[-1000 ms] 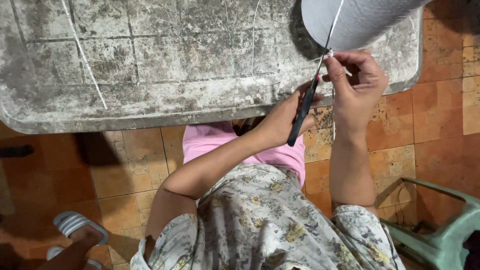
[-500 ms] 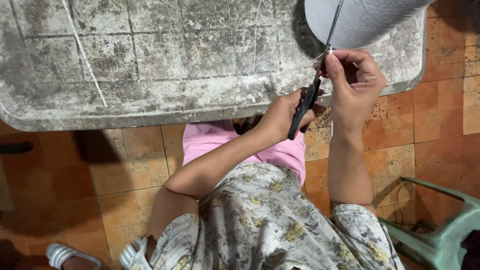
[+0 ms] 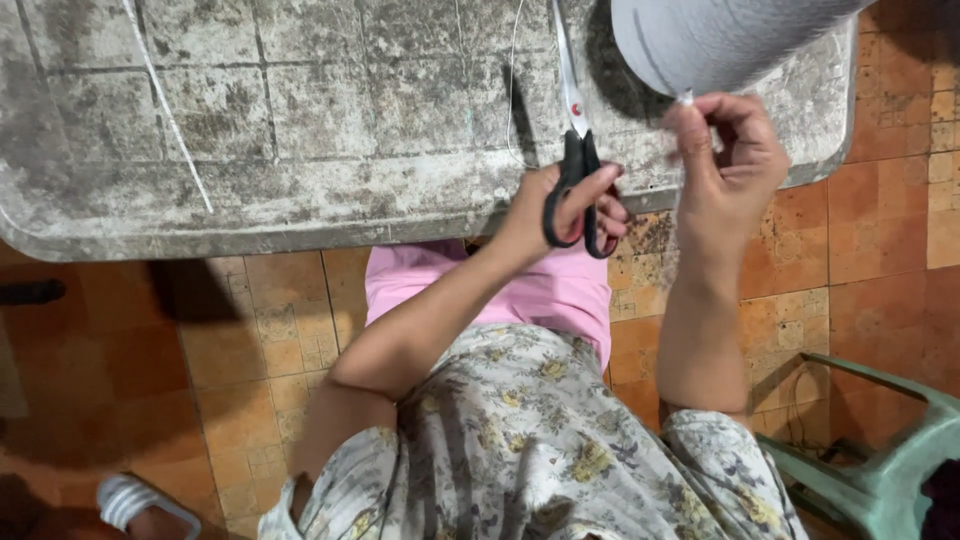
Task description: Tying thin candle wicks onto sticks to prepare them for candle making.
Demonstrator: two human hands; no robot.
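currently, your left hand is gripping a pair of black-handled scissors at centre frame, fingers curled through the loops, blades closed and pointing toward the top edge over the worn grey table. your right hand is sitting at upper right, thumb and fingertips pinched together on a thin white thread just below the grey yarn cone. a green plastic chair is standing at lower right on the orange tiled floor.

The scissors have swung upright and left, away from the right hand.
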